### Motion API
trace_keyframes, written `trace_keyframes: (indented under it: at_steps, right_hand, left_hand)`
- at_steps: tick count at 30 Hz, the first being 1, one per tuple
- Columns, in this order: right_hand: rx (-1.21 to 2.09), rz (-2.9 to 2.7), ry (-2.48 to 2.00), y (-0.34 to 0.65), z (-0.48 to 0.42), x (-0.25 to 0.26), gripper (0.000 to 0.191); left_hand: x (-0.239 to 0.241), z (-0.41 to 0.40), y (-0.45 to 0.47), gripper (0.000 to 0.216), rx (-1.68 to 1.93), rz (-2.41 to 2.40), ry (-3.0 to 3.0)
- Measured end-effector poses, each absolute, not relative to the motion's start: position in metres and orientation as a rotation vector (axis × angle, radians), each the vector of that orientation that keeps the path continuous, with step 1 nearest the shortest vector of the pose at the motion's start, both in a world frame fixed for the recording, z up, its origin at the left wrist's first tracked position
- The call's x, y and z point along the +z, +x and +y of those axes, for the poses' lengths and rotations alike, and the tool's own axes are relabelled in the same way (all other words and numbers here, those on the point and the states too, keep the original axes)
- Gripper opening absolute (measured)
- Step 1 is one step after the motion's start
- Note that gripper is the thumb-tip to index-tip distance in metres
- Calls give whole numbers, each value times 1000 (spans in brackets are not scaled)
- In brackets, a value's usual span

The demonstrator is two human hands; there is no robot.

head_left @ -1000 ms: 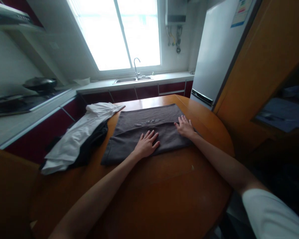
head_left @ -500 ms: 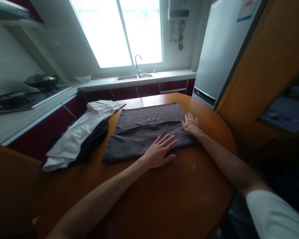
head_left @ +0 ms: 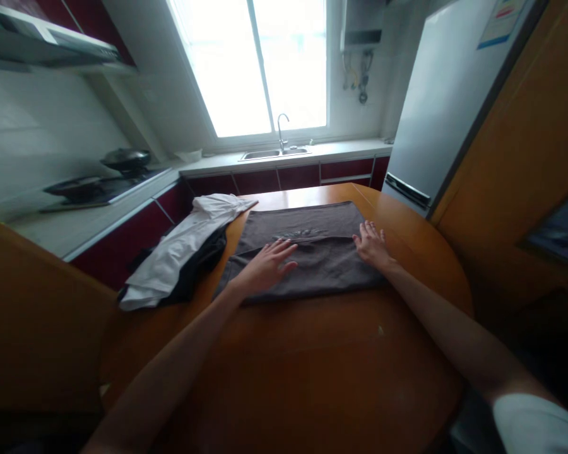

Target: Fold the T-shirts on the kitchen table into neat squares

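A dark brown folded garment (head_left: 312,258) lies flat on a round wooden table (head_left: 312,366). My left hand (head_left: 265,265) rests palm down on its left part, fingers stretched out. At the garment's right edge my right hand (head_left: 372,243) lies flat too, fingers spread. Neither hand holds anything.
A heap of white and black clothes (head_left: 180,258) hangs over the table's left edge. Behind are a counter with a sink and tap (head_left: 274,148), a stove with pans (head_left: 104,176), a window, and a grey fridge (head_left: 435,120) at the right beside wooden panelling.
My left hand slid from the garment's near middle edge to its left part. The right hand stayed at the right edge. The camera shifted, so the scene sits further right.
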State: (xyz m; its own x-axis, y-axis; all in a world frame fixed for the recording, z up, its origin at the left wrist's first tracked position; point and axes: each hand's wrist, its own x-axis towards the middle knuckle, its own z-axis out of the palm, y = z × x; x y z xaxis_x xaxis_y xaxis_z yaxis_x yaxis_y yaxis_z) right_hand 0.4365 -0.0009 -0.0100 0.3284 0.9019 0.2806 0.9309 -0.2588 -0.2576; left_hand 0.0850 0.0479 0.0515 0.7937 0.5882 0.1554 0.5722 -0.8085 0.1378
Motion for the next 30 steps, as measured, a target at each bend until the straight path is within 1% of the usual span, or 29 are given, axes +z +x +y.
trace_keyframes:
  at_steps: [3,7,10,14,17,19,21,23,27,30]
  right_hand:
    - [-99,-1665,-2215,434,0,-14,66]
    - [-65,-1696,-2243,435,3,-25,66]
    - [37,-1694,-2331,435,4,-32,69]
    - [108,-1698,-2392,436,4,-34,72]
    - [33,-1680,-2342,435,3,-28,71]
    - [-37,-1671,-2278,434,2,-25,70]
    - [-66,-1668,-2232,433,1,-23,70]
    - [-24,-1670,-2245,432,1,-25,72]
    - [134,-1687,-2371,433,4,-33,73]
    - [143,-1702,-2391,434,6,-36,72]
  left_hand:
    - [44,81,33,65,92,1264,2790]
    - [15,94,-3,68,151,1553,2691]
    - [-1,91,-6,71,31,1649,2617]
    - [1,87,-2,71,-25,1659,2609]
    - [8,81,2,69,130,1642,2700]
    - [10,77,6,69,257,1541,2791]
    - [7,75,10,70,303,1412,2842]
    - [2,75,13,71,255,1352,2831]
    - [-9,79,14,74,93,1378,2741]
    - [-11,79,14,74,68,1392,2727]
